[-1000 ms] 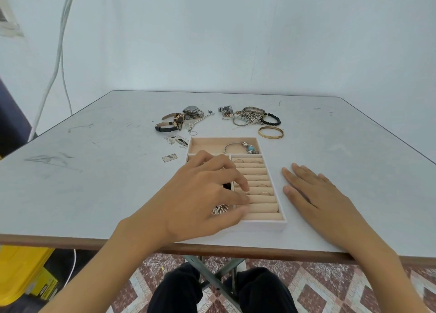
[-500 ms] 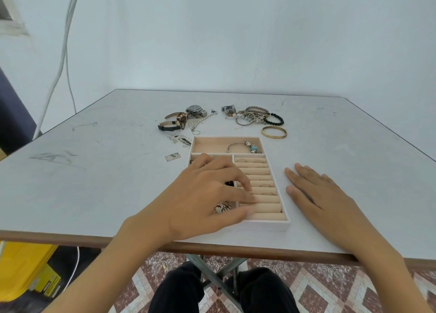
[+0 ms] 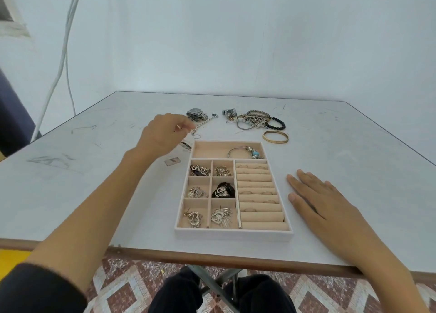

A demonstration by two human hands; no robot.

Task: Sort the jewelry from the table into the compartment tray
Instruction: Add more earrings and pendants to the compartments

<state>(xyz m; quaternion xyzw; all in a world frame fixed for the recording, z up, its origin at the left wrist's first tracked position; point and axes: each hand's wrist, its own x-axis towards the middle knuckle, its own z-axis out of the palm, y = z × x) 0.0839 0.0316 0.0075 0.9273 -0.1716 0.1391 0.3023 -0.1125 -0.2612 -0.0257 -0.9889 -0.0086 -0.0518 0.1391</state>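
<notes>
L hand (image 3: 162, 133) is hovering by the tray's (image 3: 233, 233) far-left corner, fingers curling down; can't tell if it's gripping anything. R hand (image 3: 316, 199) is lying flat, fingers straight, on the table (image 3: 354, 147) just right of the tray. Unsorted jewelry pile (image 3: 254, 121) is sitting beyond the tray.

The scuffed grey tabletop (image 3: 94, 194) carries a beige compartment tray (image 3: 233, 233) near its front edge, and a right hand (image 3: 325, 204) lies flat just beside the tray's right wall. Beyond the tray lie a gold bangle (image 3: 276, 142), a black bead bracelet (image 3: 283, 124), a tangle of chains (image 3: 252, 120), a silver watch (image 3: 195, 113) and a bead chain (image 3: 205, 123). A small tag (image 3: 172, 161) lies near the tray's left wall.
</notes>
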